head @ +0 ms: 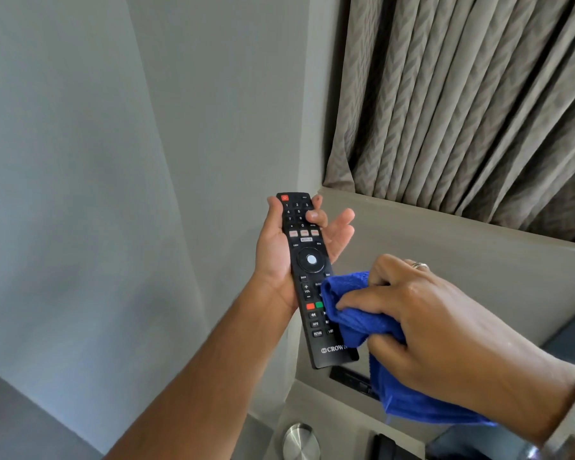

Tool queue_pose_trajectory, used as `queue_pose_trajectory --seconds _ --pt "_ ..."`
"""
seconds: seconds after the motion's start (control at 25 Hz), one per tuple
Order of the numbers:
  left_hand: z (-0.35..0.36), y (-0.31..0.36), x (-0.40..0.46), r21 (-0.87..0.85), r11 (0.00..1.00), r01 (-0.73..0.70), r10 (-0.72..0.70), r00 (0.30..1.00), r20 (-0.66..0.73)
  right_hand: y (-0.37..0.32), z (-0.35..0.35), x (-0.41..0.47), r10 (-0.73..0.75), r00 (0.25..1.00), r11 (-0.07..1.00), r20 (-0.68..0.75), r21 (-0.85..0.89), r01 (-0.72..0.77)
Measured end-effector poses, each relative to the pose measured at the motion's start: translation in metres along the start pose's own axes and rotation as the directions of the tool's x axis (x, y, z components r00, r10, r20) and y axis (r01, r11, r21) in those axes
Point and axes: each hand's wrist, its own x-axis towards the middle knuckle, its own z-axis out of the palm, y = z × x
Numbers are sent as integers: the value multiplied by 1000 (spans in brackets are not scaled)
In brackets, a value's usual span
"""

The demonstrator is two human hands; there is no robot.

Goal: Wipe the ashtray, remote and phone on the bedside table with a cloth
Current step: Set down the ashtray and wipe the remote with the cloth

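My left hand (276, 250) holds a long black remote (307, 260) upright in the air, buttons facing me, thumb on the number keys. A bunched blue cloth (356, 313) is gripped in my right hand (445, 330) and presses against the lower right side of the remote, covering some of its buttons. At the bottom edge a round silver ashtray (300, 441) shows partly. Just right of it lies a dark object (384, 448), cut off by the frame; I cannot tell whether it is the phone.
A grey wall fills the left side. Patterned grey curtains (462, 101) hang at the upper right above a padded grey headboard panel (445, 247). A dark slot panel (352, 380) sits in the wall below the remote.
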Motion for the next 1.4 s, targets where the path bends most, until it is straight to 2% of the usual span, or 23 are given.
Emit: queue_pose_trajectory --seconds 0.16,0.36,0.52,0.6,0.68,0.76,0.88,1.04,1.12,1.28,1.4 --pt "7 4 2 44 999 -2 2 1000 19 -7 -4 3 16 998 999 -54 45 -13" --pt "11 0 0 141 990 -25 26 1000 -3 -20 9 6 -22 1000 1000 -5 -10 22" --pt "12 1 0 137 990 -21 21 1000 -1 3 11 -2 45 999 996 -32 -74 -47" --pt "13 6 0 102 995 -12 9 1000 28 15 13 -5 88 996 987 16 -136 -85" --pt "15 12 2 100 995 -32 25 997 66 21 13 -11 130 991 986 38 -107 -125" --pt "14 15 2 111 993 -37 29 997 75 16 7 -16 144 989 989 -38 -35 -146" --pt "15 8 2 164 986 -19 9 998 57 -5 -5 -15 77 982 997 -171 33 -73" --pt "21 -1 3 187 982 -29 18 998 59 -28 10 -12 -47 995 999 -91 22 49" --pt "23 0 3 196 980 -42 29 997 68 -16 16 -14 16 994 999 -108 36 -12" --pt "22 6 2 147 989 12 -27 995 99 15 11 -22 206 976 973 -71 -93 -212" --pt "21 6 5 159 987 -14 1 997 82 4 6 -29 186 971 982 -153 10 -186"
